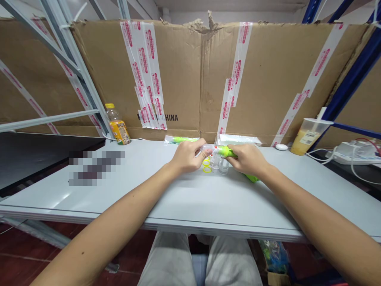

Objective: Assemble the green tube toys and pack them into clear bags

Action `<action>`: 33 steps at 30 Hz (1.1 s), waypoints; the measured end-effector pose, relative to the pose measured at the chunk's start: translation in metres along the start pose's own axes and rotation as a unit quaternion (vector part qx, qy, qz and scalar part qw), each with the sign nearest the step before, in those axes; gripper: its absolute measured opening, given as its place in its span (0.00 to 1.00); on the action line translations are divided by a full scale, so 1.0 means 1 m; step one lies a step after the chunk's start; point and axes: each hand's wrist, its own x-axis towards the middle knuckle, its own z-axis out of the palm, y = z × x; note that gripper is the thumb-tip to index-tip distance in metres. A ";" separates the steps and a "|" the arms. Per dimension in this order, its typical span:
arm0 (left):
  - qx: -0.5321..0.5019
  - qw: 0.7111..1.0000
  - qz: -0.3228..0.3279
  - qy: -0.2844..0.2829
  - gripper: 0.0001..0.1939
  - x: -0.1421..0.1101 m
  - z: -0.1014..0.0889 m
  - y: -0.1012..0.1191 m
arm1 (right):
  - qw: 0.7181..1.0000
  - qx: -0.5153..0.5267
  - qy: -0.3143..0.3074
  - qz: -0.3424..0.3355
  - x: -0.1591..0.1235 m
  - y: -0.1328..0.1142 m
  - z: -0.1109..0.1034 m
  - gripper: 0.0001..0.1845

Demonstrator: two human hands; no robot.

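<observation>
Above the table (190,198), both hands hold a clear plastic tube with a bright green end (224,151) roughly level. My left hand (189,156) is closed round its clear end, thumb and fingers pinching it. On the green end, the fingers of my right hand (248,159) are closed. Just below the tube lie yellow rings (206,169) and small clear plastic cups (224,167). Another bright green piece (252,178) rests beneath my right hand and is partly hidden by it.
Clear packets, one with a green item (181,140), lie along the cardboard wall (178,79). A juice bottle (120,129) stands back left. At the back right are a drink cup (306,137), a small white case (281,147) and a power strip (354,155).
</observation>
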 end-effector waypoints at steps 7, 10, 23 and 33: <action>-0.079 0.995 -0.066 -0.005 0.24 0.003 0.000 0.005 | 1.000 -0.013 0.001 0.014 -0.001 -0.006 -0.001 0.08; -0.102 0.991 -0.084 -0.002 0.25 0.005 0.000 0.007 | 1.000 -0.016 0.001 0.018 -0.001 -0.007 -0.001 0.09; -0.146 0.980 -0.134 -0.001 0.30 0.007 0.005 0.003 | 1.000 -0.007 -0.007 0.023 0.000 -0.010 -0.001 0.08; -0.044 0.999 0.007 -0.005 0.19 -0.004 0.007 -0.002 | 0.999 0.036 -0.003 0.025 0.002 -0.004 -0.004 0.05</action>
